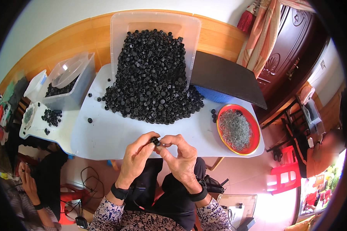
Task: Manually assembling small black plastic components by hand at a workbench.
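Note:
Just off the table's front edge, my left hand (137,156) pinches a small round black plastic part (155,140) between thumb and fingertips. My right hand (178,156) meets it there, thumb and forefinger closed on the same part from the other side. Fingers cover some of it, so any smaller piece in the right fingertips is hidden. Beyond my hands a large heap of similar black caps (150,81) spills from a clear plastic bin (117,23) tipped on its side. To the right, a red bowl (255,133) holds many thin, silvery pieces.
The light table (104,134) carries a few loose caps at left and beside the bowl. A dark board (227,73) lies over a blue basket (212,94). At left are another clear bin (71,82) and a co-worker's hand (29,184). Red stools (285,177) stand at right.

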{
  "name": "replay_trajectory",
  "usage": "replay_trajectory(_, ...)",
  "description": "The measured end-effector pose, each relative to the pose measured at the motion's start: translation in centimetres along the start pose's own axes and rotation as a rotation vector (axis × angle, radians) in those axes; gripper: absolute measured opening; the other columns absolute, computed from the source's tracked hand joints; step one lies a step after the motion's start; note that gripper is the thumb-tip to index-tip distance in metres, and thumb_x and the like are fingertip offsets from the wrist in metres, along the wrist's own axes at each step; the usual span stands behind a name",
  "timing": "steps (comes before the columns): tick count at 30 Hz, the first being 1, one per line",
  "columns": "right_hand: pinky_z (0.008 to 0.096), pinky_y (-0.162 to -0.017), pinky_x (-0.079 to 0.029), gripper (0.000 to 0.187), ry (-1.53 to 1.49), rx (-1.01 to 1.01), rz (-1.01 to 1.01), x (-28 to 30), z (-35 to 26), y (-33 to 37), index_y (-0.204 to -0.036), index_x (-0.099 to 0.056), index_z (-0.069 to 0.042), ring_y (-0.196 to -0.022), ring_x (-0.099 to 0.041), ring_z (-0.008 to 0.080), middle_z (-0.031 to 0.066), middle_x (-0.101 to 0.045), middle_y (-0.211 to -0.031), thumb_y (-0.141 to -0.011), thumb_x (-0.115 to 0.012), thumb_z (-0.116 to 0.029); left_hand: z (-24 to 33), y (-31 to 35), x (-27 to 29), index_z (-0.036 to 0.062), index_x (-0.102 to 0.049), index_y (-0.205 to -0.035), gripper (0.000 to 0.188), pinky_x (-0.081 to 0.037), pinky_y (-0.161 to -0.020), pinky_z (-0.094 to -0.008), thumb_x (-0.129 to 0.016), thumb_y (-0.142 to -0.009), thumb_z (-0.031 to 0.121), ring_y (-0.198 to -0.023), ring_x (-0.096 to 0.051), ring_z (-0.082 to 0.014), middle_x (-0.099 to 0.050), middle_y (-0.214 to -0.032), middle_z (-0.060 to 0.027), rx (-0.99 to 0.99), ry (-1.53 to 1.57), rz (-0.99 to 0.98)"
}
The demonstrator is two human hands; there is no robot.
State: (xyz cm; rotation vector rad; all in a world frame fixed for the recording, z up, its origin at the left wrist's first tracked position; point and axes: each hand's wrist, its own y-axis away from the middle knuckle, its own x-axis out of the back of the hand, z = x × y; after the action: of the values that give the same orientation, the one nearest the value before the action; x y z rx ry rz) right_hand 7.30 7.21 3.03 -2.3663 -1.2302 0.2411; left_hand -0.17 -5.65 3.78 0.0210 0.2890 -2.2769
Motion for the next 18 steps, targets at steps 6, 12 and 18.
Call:
replay_trajectory(6, 0.028, -0.074, -0.05, 0.025, -0.002, 0.008, 0.031, 0.3, -0.7, -0.2, -0.095, -0.066, -0.005, -0.078, -0.06, 0.0148, 0.0034, -0.066, -0.084, -0.072, -0.072, 0.003, -0.2, -0.1, 0.1, -0.0059, -0.054, -0.121, 0.032, -0.047, -0.082, -0.0257, -0.051, -0.096, 0.013, -0.091, -0.059, -0.0112, -0.062, -0.098, -0.0069, 0.013, 0.038, -0.035)
replay_trajectory(12, 0.0291, -0.073, -0.051, 0.025, 0.041, 0.068, 0.009, 0.6, -0.6, -0.4, -0.094, -0.067, -0.006, -0.078, -0.061, 0.0166, 0.0036, -0.067, -0.085, -0.071, -0.072, 0.005, -1.3, -0.4, 0.3, -0.0051, -0.054, -0.122, 0.032, -0.047, -0.081, -0.0233, -0.052, -0.097, 0.015, -0.09, -0.058, -0.0092, -0.062, -0.097, -0.0051, 0.007, 0.12, -0.057)
replay_trajectory(18, 0.0304, -0.073, -0.051, 0.025, 0.094, 0.148, -0.015, 1.1, -0.2, -0.4, -0.093, -0.069, -0.006, -0.082, -0.063, 0.0191, 0.0039, -0.068, -0.09, -0.072, -0.073, 0.006, -0.6, -0.4, -0.1, -0.0049, -0.054, -0.122, 0.032, -0.046, -0.077, -0.0218, -0.053, -0.096, 0.014, -0.085, -0.057, -0.0077, -0.061, -0.092, -0.0031, 0.025, 0.01, -0.039)
